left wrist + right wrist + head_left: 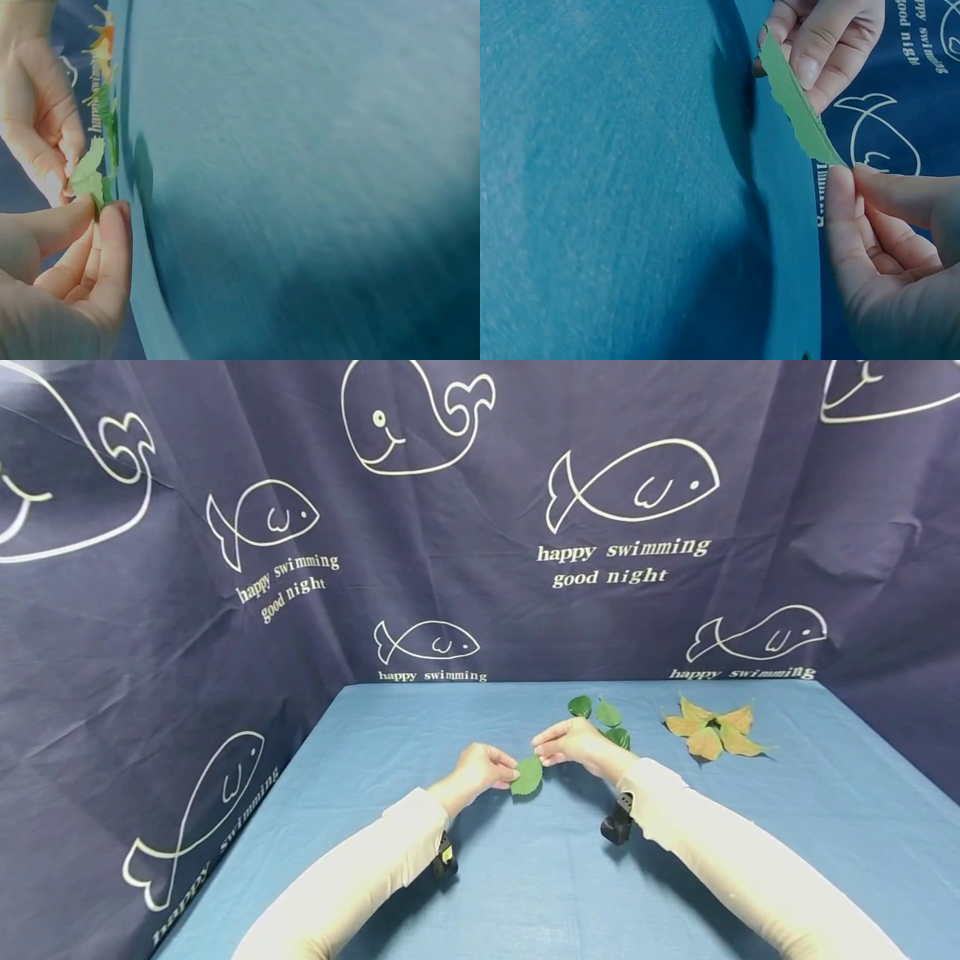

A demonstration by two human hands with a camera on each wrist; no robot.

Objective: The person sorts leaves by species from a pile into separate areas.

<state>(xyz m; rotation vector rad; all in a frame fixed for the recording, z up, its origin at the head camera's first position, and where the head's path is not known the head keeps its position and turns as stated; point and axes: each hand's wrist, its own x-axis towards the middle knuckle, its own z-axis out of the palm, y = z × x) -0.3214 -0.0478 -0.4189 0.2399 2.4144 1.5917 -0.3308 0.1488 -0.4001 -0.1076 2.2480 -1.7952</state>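
Observation:
A green leaf (527, 777) with a toothed edge is held up between both hands, above the blue cloth. My left hand (482, 768) pinches its left edge between thumb and fingers. At the leaf's top end, the thumb and forefinger of my right hand (573, 745) pinch its tip or stem. In the right wrist view the leaf (795, 105) is seen nearly side-on, stretched from one hand to the other. The left wrist view shows the leaf (90, 176) slightly bent, with the left thumb and forefinger at its lower end.
Beyond the right hand lie several green leaves (609, 713), one partly hidden by that hand. Farther right, several yellow-orange leaves (705, 743) form a star-like ring. Blue cloth (525, 893) covers the table; a dark printed curtain (510, 610) hangs behind and at the sides.

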